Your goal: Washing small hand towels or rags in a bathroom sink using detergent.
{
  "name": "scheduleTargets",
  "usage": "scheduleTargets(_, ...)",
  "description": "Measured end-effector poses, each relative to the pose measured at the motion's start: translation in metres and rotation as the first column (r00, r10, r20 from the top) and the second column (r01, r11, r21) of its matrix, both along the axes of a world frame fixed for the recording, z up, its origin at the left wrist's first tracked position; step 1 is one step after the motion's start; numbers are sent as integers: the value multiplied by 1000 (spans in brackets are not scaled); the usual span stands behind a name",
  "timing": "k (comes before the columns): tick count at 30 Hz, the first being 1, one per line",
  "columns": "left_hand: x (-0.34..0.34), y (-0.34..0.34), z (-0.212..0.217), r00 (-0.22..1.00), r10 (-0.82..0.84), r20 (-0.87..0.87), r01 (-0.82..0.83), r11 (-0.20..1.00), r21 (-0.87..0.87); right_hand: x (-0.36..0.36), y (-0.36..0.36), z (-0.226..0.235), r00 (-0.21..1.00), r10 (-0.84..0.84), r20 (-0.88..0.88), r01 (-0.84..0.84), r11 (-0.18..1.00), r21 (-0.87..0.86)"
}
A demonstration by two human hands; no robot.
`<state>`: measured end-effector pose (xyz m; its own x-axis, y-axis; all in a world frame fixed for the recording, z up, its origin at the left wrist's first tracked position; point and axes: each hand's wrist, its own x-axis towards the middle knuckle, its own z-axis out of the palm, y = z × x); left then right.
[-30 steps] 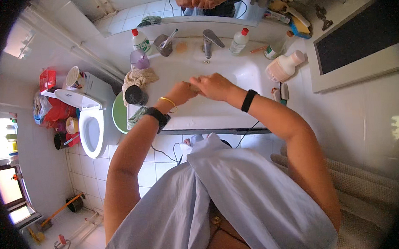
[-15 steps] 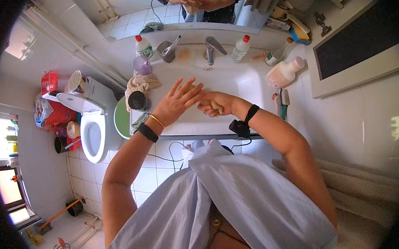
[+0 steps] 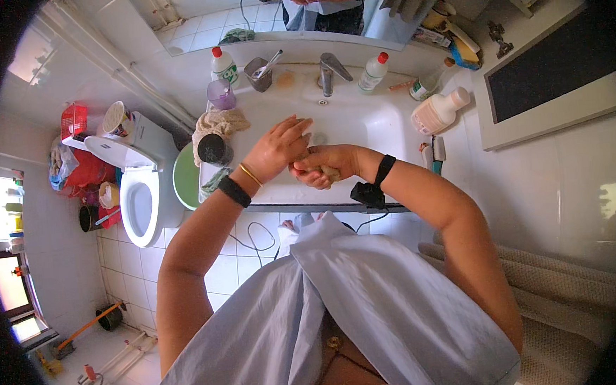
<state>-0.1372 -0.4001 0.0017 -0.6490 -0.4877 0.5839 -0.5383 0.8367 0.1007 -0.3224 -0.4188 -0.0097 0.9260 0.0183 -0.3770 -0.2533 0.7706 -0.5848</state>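
Over the white sink (image 3: 361,133) my two hands meet. My right hand (image 3: 334,161) is closed round a pale beige lump (image 3: 330,171), partly hidden by its fingers; its kind is unclear. My left hand (image 3: 277,150) presses against the right one's fingertips, its own fingers bent and close together. What lies between the palms is hidden. Behind the hands stands the metal faucet (image 3: 329,73), and no running water shows. Nearest my left hand on the sink's left rim are a dark cup (image 3: 214,149) and a crumpled beige cloth (image 3: 223,123).
Along the back rim stand a red-capped bottle (image 3: 223,67), a purple cup (image 3: 221,94), a grey cup with brushes (image 3: 258,75) and another red-capped bottle (image 3: 373,73). A peach bottle (image 3: 440,110) lies at the right. A green basin (image 3: 186,177) and toilet (image 3: 139,203) are left.
My left hand's spread fingers have bent and drawn together against the right hand. The right hand has shifted slightly left, still gripping the beige lump.
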Motion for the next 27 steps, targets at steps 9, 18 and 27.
scheduleTargets(9,3,2,8,955,134,266,-208,939,273,-1,-13,5,974,41,-222,-100,961,-259)
scheduleTargets(18,-9,-15,-15,781,310,542,-530,787,314,8,-37,-11,862,-407,-302,-445,-324,-835)
scheduleTargets(27,-12,-39,-79,940,276,199,-336,852,402,9,-70,-29,941,-336,-51,-251,-586,-770)
